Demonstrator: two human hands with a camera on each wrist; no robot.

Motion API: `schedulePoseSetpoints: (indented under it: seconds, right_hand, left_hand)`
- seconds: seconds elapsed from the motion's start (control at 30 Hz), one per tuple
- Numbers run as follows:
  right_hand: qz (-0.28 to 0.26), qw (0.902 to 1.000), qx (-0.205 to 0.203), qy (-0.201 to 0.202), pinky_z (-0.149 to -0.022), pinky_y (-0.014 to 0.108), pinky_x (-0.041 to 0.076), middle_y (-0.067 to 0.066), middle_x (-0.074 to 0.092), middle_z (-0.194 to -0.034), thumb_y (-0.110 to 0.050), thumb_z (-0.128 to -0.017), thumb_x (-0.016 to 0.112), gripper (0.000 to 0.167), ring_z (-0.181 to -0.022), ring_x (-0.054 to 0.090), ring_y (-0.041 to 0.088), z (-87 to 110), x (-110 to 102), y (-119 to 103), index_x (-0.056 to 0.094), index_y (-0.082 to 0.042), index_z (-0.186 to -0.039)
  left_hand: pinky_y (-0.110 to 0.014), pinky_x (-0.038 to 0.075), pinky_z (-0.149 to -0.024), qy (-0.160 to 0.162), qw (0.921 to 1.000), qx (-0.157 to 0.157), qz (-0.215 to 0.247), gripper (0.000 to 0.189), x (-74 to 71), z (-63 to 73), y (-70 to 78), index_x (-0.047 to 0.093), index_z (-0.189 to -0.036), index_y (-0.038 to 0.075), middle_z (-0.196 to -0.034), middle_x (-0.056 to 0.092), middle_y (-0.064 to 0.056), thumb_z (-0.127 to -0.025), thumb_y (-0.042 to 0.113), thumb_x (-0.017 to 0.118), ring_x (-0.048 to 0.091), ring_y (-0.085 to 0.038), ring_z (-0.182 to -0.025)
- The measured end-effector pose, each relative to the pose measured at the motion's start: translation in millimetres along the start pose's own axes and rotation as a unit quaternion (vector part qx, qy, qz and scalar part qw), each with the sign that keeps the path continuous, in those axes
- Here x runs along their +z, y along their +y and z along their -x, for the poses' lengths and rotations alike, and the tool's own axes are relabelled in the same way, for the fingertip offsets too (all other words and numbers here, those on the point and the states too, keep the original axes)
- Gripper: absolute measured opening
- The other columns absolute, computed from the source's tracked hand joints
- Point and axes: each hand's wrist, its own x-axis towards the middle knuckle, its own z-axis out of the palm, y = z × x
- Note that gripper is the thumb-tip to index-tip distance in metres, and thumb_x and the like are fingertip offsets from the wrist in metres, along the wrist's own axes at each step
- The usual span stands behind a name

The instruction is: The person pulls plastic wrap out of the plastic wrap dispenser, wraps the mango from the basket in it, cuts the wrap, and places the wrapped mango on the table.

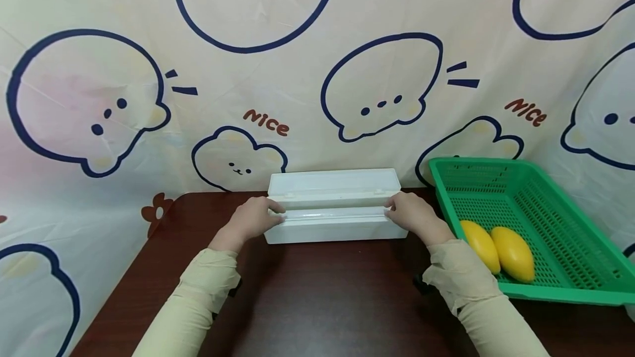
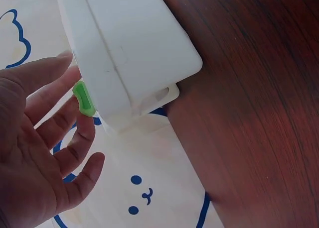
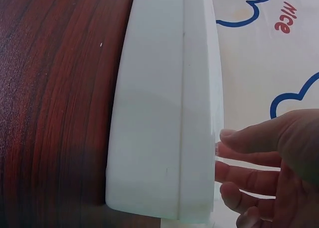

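Observation:
A long white cling film dispenser (image 1: pixel 337 231) sits at the back of the table, its lid (image 1: pixel 334 182) tipped up toward the backdrop. Along its front edge runs a glossy strip of clear film (image 1: pixel 337 212). My left hand (image 1: pixel 254 216) pinches at the strip's left end, thumb toward me. A small green slider (image 2: pixel 83 98) shows beside those fingers in the left wrist view, where the other fingers spread loosely. At the opposite end my right hand (image 1: pixel 410 214) pinches with thumb and index, the rest of its fingers bent behind the dispenser's edge in the right wrist view.
To the right stands a green plastic basket (image 1: pixel 570 293) holding two yellow mangoes (image 1: pixel 513 253). Dark wood tabletop (image 1: pixel 317 302) lies in front of the dispenser. A printed cloth backdrop (image 1: pixel 307 87) rises directly behind the table.

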Motion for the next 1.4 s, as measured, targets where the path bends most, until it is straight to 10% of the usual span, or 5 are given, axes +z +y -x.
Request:
schedulePoseSetpoints:
  seconds: [0.37,1.4]
  right_hand:
    - [-0.005,0.9995,-0.016,0.026,-0.077,0.042,0.055,0.015,0.072,-0.106,-0.01,-0.098,0.065,0.017,-0.084,0.065,0.024,0.3,2.5,10.0,0.078,-0.001,-0.105]
    - [-0.025,0.9967,-0.014,0.076,-0.086,0.049,0.055,0.022,0.07,-0.115,-0.007,-0.1,0.062,0.019,-0.099,0.067,0.035,1.5,-6.0,10.1,0.076,0.002,-0.11]
  left_hand:
    - [-0.048,0.049,-0.081,0.001,0.9999,0.013,-0.007,0.012,-0.2,-3.0,-3.2,0.082,-0.099,0.01,-0.1,0.075,-0.005,-0.095,0.015,0.073,0.064,-0.02,-0.089]
    - [-0.043,0.048,-0.078,0.042,0.9983,0.028,0.028,0.011,-3.1,-7.6,-3.1,0.078,-0.097,0.005,-0.099,0.073,-0.008,-0.099,0.01,0.068,0.06,-0.022,-0.083]
